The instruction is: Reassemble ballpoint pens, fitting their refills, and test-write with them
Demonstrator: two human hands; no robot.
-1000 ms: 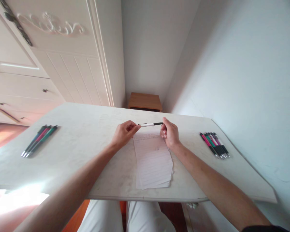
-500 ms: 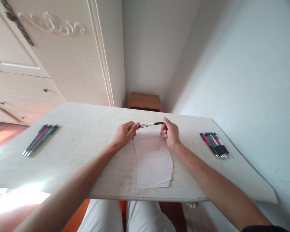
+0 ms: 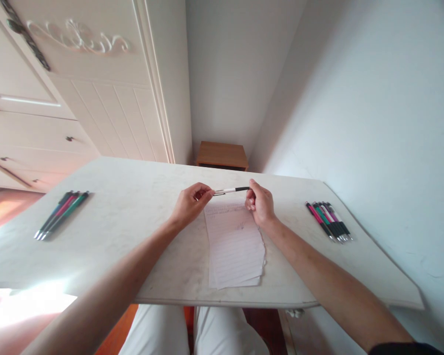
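Note:
A black and white pen (image 3: 231, 190) is held level just above the far end of a lined paper sheet (image 3: 235, 246). My right hand (image 3: 259, 203) pinches its black right end. My left hand (image 3: 190, 203) has its fingers closed at the pen's silver left tip; the thumb and forefinger meet there, and a small part may be between them. Both hands hover over the white table (image 3: 133, 227).
A few pens (image 3: 61, 213) lie in a bundle on the table's left side. Several pens (image 3: 329, 221) lie side by side on the right, near the wall. A white wardrobe stands at the left and a brown wooden stand (image 3: 222, 155) behind the table.
My left hand's fingers have shifted a little at the pen's tip, and more of the silver tip shows. The pen and my right hand have stayed almost in place.

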